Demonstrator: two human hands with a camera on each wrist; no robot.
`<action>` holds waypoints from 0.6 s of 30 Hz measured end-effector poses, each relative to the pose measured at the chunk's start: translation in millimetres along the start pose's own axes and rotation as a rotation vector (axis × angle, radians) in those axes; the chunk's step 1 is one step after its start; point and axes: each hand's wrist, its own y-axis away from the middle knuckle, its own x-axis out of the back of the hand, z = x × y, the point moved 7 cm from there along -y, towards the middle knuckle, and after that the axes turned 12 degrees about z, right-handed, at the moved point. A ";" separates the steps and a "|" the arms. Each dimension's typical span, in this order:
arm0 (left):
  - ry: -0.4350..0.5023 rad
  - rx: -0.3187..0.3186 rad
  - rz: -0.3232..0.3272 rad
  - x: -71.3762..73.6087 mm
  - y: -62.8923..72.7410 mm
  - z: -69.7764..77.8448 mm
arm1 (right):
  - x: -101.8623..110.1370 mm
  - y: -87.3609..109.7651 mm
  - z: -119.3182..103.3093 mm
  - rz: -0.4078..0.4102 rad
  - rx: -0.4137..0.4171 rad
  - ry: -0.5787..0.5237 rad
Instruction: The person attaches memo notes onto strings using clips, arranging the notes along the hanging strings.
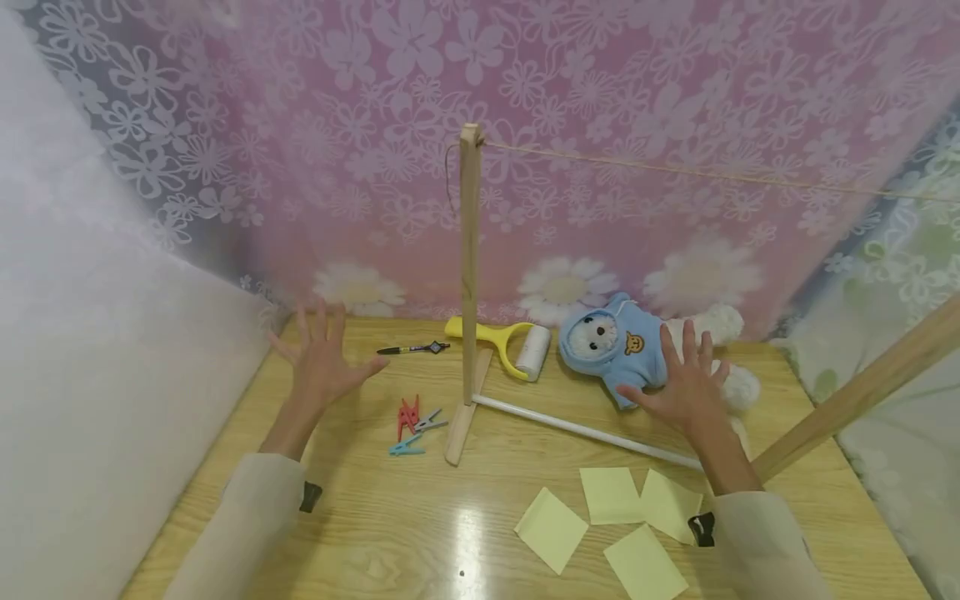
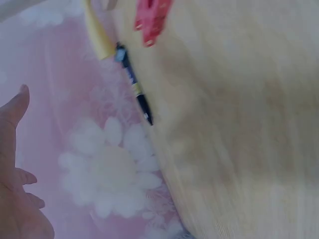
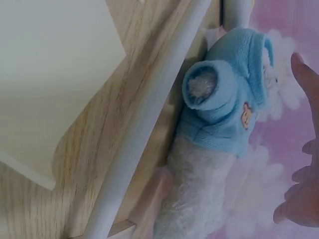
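My left hand (image 1: 321,358) is held over the left of the table with fingers spread, holding nothing. Nearest to it lie a black pen (image 1: 412,348) and several clothespins (image 1: 407,417) in red, grey and light blue. My right hand (image 1: 686,383), also spread and without anything in it, hovers in front of a white plush toy (image 1: 622,342) in a blue hoodie, hiding part of its lower body. In the right wrist view the toy's hoodie (image 3: 219,99) shows apart from the fingers. A yellow lint roller (image 1: 531,354) lies left of the toy.
A wooden post (image 1: 469,267) stands mid-table, with a string (image 1: 675,171) running right from its top. A white rod (image 1: 585,430) joins its base toward a slanted wooden post (image 1: 862,387). Several yellow sticky notes (image 1: 551,531) lie in front. Floral curtain (image 1: 360,183) backs the table.
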 end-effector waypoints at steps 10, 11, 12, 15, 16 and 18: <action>0.074 -0.042 -0.103 -18.4 22.2 10.3 | 6.9 26.0 -31.2 0.008 0.090 -0.162; 0.083 -0.043 -0.131 -22.6 24.2 11.6 | 5.9 29.5 -34.6 0.002 0.098 -0.168; 0.094 -0.048 -0.154 -26.7 26.1 13.4 | 4.7 33.4 -38.0 -0.007 0.104 -0.185; 0.122 -0.072 -0.217 -38.7 32.6 19.6 | -0.1 46.6 -48.1 -0.046 0.109 -0.226; 0.137 -0.070 -0.234 -42.2 34.9 21.1 | -1.8 51.4 -51.4 -0.063 0.106 -0.242; 0.158 -0.057 -0.268 -48.7 39.0 23.0 | -5.0 60.7 -57.8 -0.092 0.098 -0.273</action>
